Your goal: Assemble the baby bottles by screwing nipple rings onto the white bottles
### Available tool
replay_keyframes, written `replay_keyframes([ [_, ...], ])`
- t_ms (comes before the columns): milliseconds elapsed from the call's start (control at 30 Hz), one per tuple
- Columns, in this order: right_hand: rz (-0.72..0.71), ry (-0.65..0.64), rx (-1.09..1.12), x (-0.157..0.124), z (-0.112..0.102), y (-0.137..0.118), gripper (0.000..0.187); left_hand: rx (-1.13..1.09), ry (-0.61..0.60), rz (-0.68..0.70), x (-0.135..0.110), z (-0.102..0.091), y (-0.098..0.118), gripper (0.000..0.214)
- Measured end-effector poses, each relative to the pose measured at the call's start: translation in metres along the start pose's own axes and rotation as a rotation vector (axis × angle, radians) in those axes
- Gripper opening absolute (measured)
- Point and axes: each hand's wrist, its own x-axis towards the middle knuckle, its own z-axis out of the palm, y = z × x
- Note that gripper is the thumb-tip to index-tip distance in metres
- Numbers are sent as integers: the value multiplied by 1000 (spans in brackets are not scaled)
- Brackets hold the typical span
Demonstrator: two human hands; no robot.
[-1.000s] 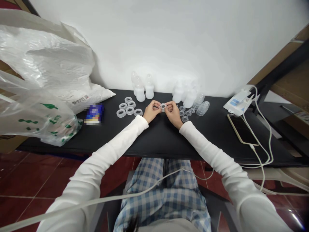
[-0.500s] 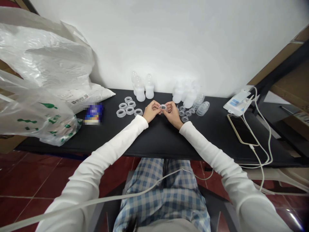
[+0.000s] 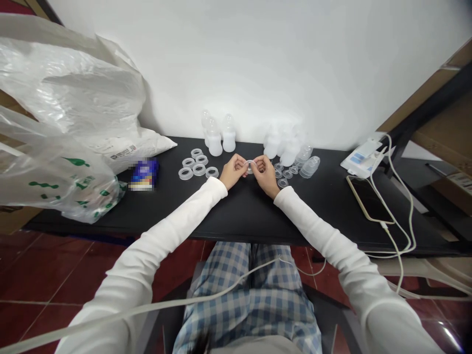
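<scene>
Since half a second ago, the clear ring (image 3: pixel 250 169) has tipped, its hole now showing less openly, while both hands have hardly shifted; the left hand (image 3: pixel 233 172) and the right hand (image 3: pixel 266 175) pinch it from opposite sides between thumbs and fingers, above the middle of the black table (image 3: pixel 236 216); behind the table rises a pale wall (image 3: pixel 236 59), and below lies a red tiled floor (image 3: pixel 44 275).

Near the wall, left of centre, three capped bottles (image 3: pixel 215 143) stand upright with clear domes on top; right of centre is a close cluster of white bottles (image 3: pixel 289 151), their tops washed out; whether any bottle holds something, I cannot tell. Beside that cluster lie clear domed caps (image 3: pixel 310 167), and small clear discs (image 3: pixel 282 183) sit near the right hand; loose rings (image 3: pixel 199 173) lie flat to the left.

At the left end bulge a large white bag (image 3: pixel 84 83) and a green-printed bag (image 3: pixel 73 182), contents unclear; a blue box (image 3: pixel 144 172) sits beside them; a phone (image 3: pixel 369 199) lies at the right.
</scene>
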Motion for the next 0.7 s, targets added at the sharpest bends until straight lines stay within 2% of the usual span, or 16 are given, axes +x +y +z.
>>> replay_keyframes([
  [100, -14, -13, 6, 0, -2, -4, 36, 0, 29, 40, 0, 0, 2, 29],
  [200, 5, -22, 111, 0, -3, -5, 54, -27, 62, 108, 2, 0, 5, 26],
  [267, 53, -15, 203, 1, -3, -4, 60, -36, 69, 146, 4, 0, 8, 25],
  [367, 128, -50, 250, 4, -4, -2, 53, -59, 67, 203, 4, 4, 10, 27],
  [433, 123, -59, 204, 6, -7, -4, 48, -76, 67, 224, 4, 11, 10, 27],
  [500, 60, 13, 95, 7, -12, -10, 42, -72, 61, 202, 6, 20, 8, 26],
  [600, -100, 238, -134, 7, -23, -24, 33, -26, 56, 146, 15, 38, 1, 28],
  [700, -230, 443, -319, 8, -35, -35, 30, 74, 133, 117, 33, 58, -8, 33],
])
